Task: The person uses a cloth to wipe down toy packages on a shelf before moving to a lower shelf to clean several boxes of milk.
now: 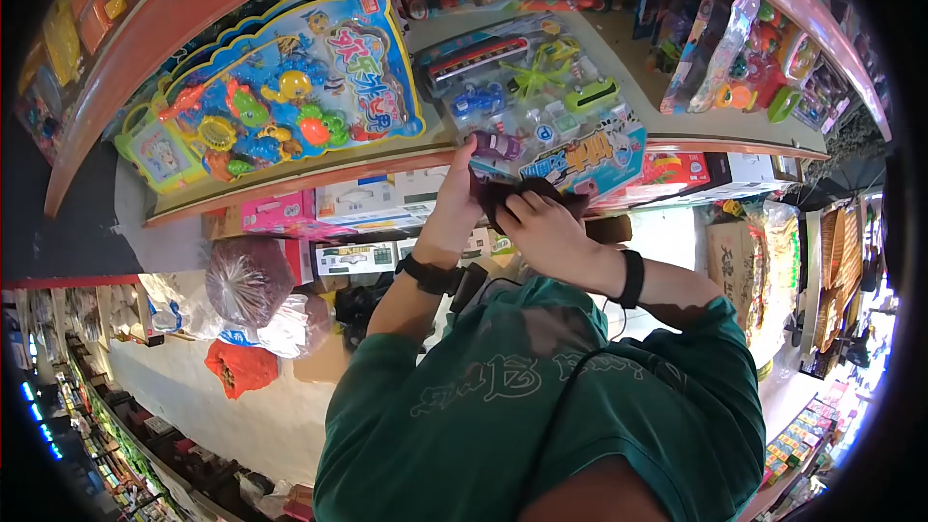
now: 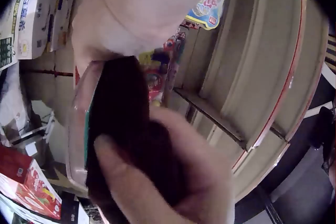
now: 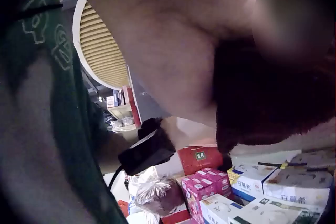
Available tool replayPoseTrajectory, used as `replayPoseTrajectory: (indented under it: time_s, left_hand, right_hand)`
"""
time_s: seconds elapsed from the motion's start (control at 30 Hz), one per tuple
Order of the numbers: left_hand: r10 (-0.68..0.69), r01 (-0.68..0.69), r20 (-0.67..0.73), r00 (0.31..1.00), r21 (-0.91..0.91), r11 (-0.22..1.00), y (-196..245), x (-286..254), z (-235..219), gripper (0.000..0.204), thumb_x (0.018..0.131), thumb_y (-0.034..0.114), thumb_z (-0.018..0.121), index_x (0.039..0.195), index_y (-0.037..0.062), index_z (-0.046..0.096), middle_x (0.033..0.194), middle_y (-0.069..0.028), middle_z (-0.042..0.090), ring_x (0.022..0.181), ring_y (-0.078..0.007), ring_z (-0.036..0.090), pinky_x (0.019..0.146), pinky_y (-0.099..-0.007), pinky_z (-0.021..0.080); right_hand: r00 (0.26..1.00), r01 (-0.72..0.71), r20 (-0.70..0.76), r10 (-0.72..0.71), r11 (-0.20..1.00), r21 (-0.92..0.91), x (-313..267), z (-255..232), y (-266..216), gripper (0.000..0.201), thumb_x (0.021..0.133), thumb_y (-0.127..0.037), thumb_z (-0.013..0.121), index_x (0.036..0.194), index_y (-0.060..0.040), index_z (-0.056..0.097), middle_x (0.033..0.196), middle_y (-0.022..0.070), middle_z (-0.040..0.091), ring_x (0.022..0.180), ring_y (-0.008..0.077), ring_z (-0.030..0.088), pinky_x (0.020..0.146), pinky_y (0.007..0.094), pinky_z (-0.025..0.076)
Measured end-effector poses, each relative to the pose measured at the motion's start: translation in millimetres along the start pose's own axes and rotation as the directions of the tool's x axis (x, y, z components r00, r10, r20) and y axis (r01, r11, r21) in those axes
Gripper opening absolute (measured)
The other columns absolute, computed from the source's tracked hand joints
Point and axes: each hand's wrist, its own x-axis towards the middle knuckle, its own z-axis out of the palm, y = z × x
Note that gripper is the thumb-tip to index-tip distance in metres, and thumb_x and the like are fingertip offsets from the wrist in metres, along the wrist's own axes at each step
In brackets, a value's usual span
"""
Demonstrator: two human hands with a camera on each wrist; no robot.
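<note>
A clear-fronted toy package (image 1: 541,97) with a red bus, a blue car and a green helicopter-like toy extends over the shelf's front edge. My left hand (image 1: 459,203) grips its near edge, thumb up beside a purple toy car (image 1: 498,145). A dark maroon cloth (image 1: 498,198) is bunched in my right hand (image 1: 551,237), against the package's near end. In the left wrist view, the cloth (image 2: 121,92) covers one face of the package (image 2: 79,124), and my right hand (image 2: 157,176) pinches it. The right wrist view shows the cloth (image 3: 268,103) below my right hand (image 3: 173,56).
A fishing toy set (image 1: 290,97) stands left on the shelf (image 1: 435,140); other packaged toys (image 1: 754,68) stand right. Cartons (image 1: 358,198) are stacked beneath. Filled plastic bags (image 1: 249,280) and a red bag (image 1: 240,369) sit at the lower left.
</note>
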Motion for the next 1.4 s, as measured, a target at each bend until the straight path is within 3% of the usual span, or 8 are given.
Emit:
replayPoseTrajectory:
  time_s: [0.33,0.43,0.63,0.7,0.83,0.97,1.17,1.4]
  left_hand:
    - [0.026,-0.023,0.046,0.999,-0.072,0.997,-8.1,3.0,5.3,0.043,0.093,0.042,0.054,0.119,0.0085,0.058,0.114,-0.0090,0.065,0.104,-0.0239,0.061,0.093,-0.0412,0.046]
    - [0.024,-0.020,0.060,0.998,-0.062,0.998,-7.8,4.9,-3.4,0.042,0.092,0.040,0.056,0.119,0.0082,0.058,0.113,-0.0091,0.065,0.103,-0.0243,0.061,0.094,-0.0410,0.046]
    - [0.001,0.021,0.130,0.991,-0.167,0.986,-4.4,-2.2,4.4,0.035,0.093,0.039,0.054,0.113,0.0110,0.060,0.113,-0.0087,0.064,0.105,-0.0249,0.059,0.093,-0.0454,0.046]
    - [-0.053,0.084,0.157,0.986,-0.199,0.976,-4.3,3.4,-2.6,0.037,0.094,0.040,0.052,0.115,0.0101,0.059,0.114,-0.0091,0.064,0.106,-0.0257,0.059,0.094,-0.0456,0.046]
    - [0.019,-0.014,0.087,0.996,-0.065,0.998,-7.2,8.1,0.6,0.043,0.096,0.043,0.047,0.123,0.0095,0.055,0.121,-0.0101,0.061,0.111,-0.0265,0.058,0.097,-0.0454,0.044]
    - [-0.026,0.032,0.064,0.998,-0.092,0.995,-6.7,7.4,2.3,0.045,0.098,0.041,0.042,0.129,0.0097,0.051,0.127,-0.0117,0.058,0.118,-0.0265,0.055,0.101,-0.0447,0.042]
    - [0.006,0.001,0.076,0.997,-0.093,0.996,-10.9,12.1,-1.6,0.050,0.096,0.044,0.047,0.132,0.0089,0.049,0.131,-0.0132,0.055,0.122,-0.0275,0.052,0.103,-0.0508,0.039]
    - [0.010,-0.001,0.049,0.999,-0.170,0.985,-19.0,17.5,3.6,0.051,0.094,0.042,0.052,0.129,0.0050,0.049,0.129,-0.0161,0.056,0.121,-0.0308,0.052,0.105,-0.0486,0.037]
  right_hand:
    - [0.997,-0.079,-0.009,0.078,0.990,-0.118,-2.2,-7.1,-2.6,0.048,0.066,-0.012,0.062,0.112,0.0016,0.058,0.096,0.0081,0.053,0.091,0.0237,0.054,0.074,0.0324,0.051]
    - [0.991,-0.114,-0.098,0.095,0.971,-0.211,21.1,8.6,0.2,0.030,0.068,-0.015,0.061,0.094,-0.0013,0.063,0.093,0.0066,0.054,0.092,0.0230,0.054,0.071,0.0325,0.050]
    - [0.992,-0.120,-0.056,0.111,0.974,-0.194,55.3,8.7,13.4,0.021,0.067,-0.014,0.064,0.085,-0.0033,0.065,0.095,0.0075,0.058,0.092,0.0234,0.056,0.072,0.0329,0.052]
    - [0.999,-0.045,-0.034,0.041,0.990,-0.137,46.1,5.0,19.0,0.026,0.067,-0.014,0.065,0.090,-0.0047,0.063,0.094,0.0067,0.056,0.090,0.0229,0.056,0.073,0.0314,0.051]
    - [0.998,0.064,-0.003,-0.065,0.989,-0.137,9.0,-3.8,17.0,0.033,0.066,-0.014,0.064,0.098,-0.0051,0.061,0.094,0.0058,0.055,0.090,0.0229,0.056,0.074,0.0320,0.051]
    - [0.998,0.049,0.048,-0.048,0.998,-0.028,-39.2,-32.6,21.1,0.041,0.067,-0.011,0.061,0.107,-0.0029,0.060,0.094,0.0066,0.054,0.089,0.0234,0.055,0.075,0.0329,0.051]
    - [0.955,-0.292,-0.059,0.289,0.955,-0.051,-81.3,-31.7,79.6,0.036,0.072,-0.003,0.059,0.108,-0.0069,0.063,0.104,0.0076,0.057,0.095,0.0297,0.058,0.079,0.0370,0.052]
    - [0.869,-0.477,-0.180,0.461,0.877,-0.055,-91.4,-31.1,114.0,0.036,0.072,0.000,0.058,0.107,-0.0075,0.064,0.106,0.0089,0.059,0.096,0.0333,0.059,0.079,0.0402,0.052]
